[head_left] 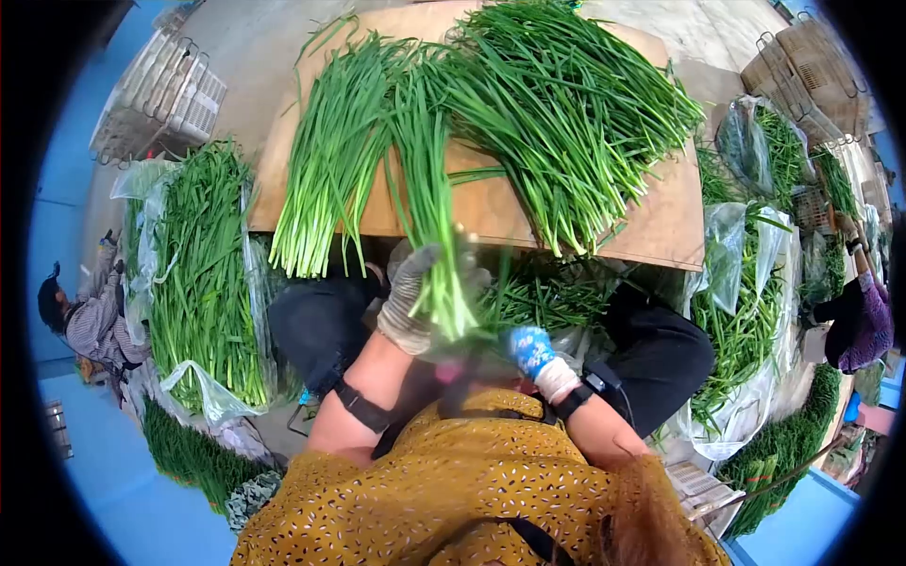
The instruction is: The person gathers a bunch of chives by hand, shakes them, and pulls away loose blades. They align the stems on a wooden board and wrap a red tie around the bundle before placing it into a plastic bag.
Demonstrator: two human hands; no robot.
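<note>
My left hand (411, 300), in a grey and white glove, is wrapped round a small bunch of green stalks (432, 203) at their pale lower ends, just off the board's front edge. The leafy part of that bunch lies back over the wooden board (472, 201). My right hand (531, 353), in a blue and white glove, is to the right of the stalk ends with its fingers curled and blurred; whether it holds anything is hidden. A thin pile of stalks (330, 156) rests on the board's left, and a larger heap (576, 113) covers its right.
Plastic-lined loads of greens stand at left (208, 274) and right (741, 325). Loose greens (547, 300) lie beneath the board's front edge. Crates stack at back left (175, 94) and back right (812, 75). One person (94, 316) is far left, another (864, 316) far right.
</note>
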